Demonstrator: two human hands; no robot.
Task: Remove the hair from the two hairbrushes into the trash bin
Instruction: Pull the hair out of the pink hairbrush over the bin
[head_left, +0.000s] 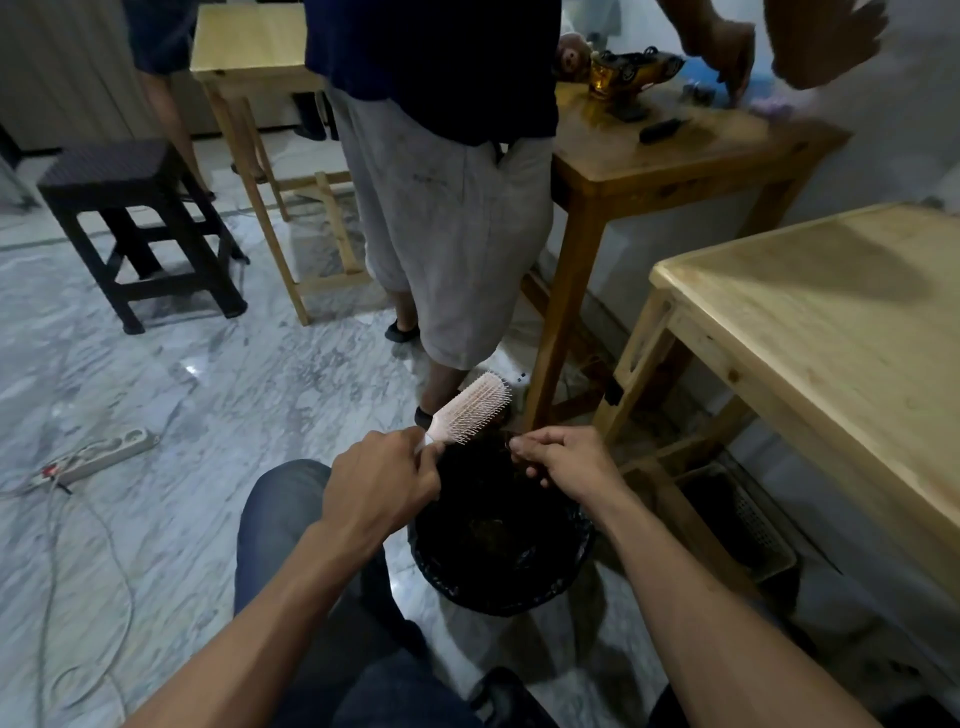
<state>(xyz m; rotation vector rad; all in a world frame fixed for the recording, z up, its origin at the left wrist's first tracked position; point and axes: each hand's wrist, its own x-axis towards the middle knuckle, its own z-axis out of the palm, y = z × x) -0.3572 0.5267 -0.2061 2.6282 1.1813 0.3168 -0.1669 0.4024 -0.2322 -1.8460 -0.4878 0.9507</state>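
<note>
- Grey-veined marble floor (156, 364), glossy, catching dim light.
- Black stool (111, 171) at the left, a pale wooden stool (249, 47) beyond it.
- Dark wooden bench (691, 150) against the pale wall (893, 166); a lighter bench (831, 322) on the right.
- White power strip (111, 451) with trailing cables lies on the floor.

Pink hairbrush (470, 409) above possibly hair-filled bin (501, 551)

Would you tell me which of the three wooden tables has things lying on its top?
The darker brown wooden table behind the standing person; it bears a golden toy car, while both pale tables show bare tops.
</note>
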